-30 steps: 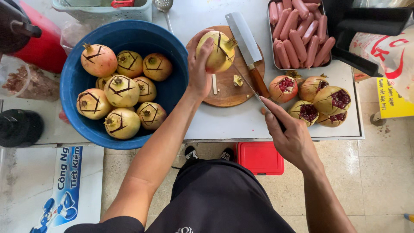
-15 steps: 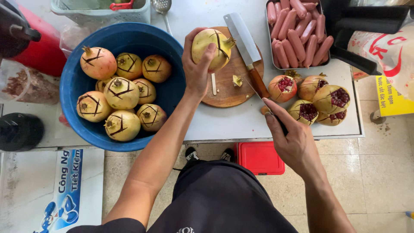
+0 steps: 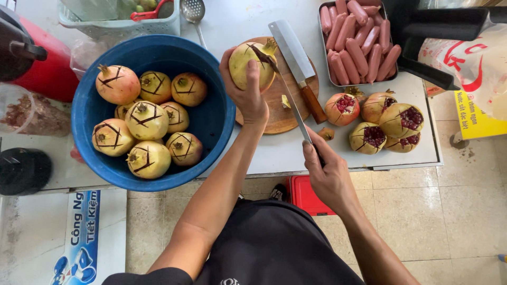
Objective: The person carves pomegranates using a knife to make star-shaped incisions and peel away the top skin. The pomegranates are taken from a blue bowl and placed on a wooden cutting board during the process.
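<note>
Pomegranate (image 3: 252,66) w/ knife (image 3: 289,100) at crown

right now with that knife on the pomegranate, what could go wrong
The thin knife in the right hand cuts at the pomegranate, and the left hand cups that fruit right beside the blade: a slip could nick its fingers. The cleaver lies loose on the cutting board close by and could get knocked.

bowl (image 3: 211,113) of pomegranates (image 3: 146,119) sits left of the cutting board (image 3: 274,113) on the counter (image 3: 274,153); sausage tray (image 3: 323,37) behind opened pomegranates (image 3: 388,124), right
</note>
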